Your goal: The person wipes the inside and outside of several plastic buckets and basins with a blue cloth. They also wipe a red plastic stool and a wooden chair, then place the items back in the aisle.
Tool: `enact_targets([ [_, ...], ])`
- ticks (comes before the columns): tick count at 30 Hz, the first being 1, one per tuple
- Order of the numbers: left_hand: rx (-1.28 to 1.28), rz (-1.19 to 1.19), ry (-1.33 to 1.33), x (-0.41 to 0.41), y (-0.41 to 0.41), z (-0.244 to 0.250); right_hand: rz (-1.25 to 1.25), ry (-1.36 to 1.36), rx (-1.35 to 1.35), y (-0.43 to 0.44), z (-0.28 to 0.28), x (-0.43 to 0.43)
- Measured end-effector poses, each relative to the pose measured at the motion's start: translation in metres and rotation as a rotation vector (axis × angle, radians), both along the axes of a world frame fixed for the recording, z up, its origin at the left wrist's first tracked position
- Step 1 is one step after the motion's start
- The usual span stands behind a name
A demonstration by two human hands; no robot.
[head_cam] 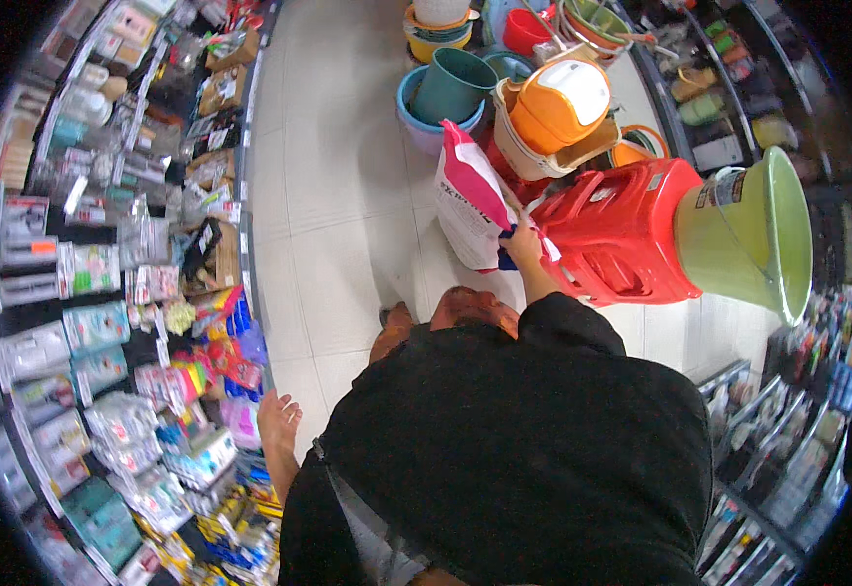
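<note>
My right hand (524,245) grips the top edge of a white and pink printed bag (466,205), beside a stack of red plastic stools (616,234). A light green plastic bucket (733,231) with a wire handle rests on the stools' far right end. Above the bag, an orange bin with a white lid (565,102) lies in a cream plastic container (521,150). At the lower left, my left hand (279,425) hangs beside the shelf goods with its fingers apart and nothing in it.
Shelves of packaged household goods (96,329) line the left side. A teal bin (455,86) stands in a lilac-blue bucket (433,135); a red basin (527,31) and more buckets are behind. More racks (763,439) stand at the right. Pale floor tiles (330,183) run along the aisle.
</note>
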State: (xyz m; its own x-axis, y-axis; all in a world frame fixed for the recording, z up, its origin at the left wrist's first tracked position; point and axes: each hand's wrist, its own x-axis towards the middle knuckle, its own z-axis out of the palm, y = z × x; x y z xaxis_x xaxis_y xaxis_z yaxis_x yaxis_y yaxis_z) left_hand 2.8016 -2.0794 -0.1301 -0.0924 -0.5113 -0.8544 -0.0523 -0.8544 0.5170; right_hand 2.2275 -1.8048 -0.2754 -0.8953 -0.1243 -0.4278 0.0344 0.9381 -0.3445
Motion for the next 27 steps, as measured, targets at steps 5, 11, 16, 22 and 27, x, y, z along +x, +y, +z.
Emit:
enact_targets([
  [5, -0.109, -0.119, -0.047, -0.051, -0.122, 0.023, -0.204, 0.016, 0.044, -0.017, 0.022, -0.001],
  [11, -0.203, -0.54, -0.214, -0.169, -0.209, 0.02, -0.066, 0.061, 0.18, -0.033, 0.013, 0.006],
  [16, -0.404, -1.209, -0.145, -0.328, -0.257, -0.011, 0.074, 0.031, 0.19, -0.05, 0.006, 0.026],
  [22, -1.309, -2.128, 0.159, -0.558, -0.198, -0.067, 0.013, 0.047, 0.144, -0.087, 0.013, 0.073],
  [27, -1.745, -2.787, -0.064, -0.615, -0.124, -0.078, -0.228, 0.031, 0.109, -0.124, 0.009, 0.104],
])
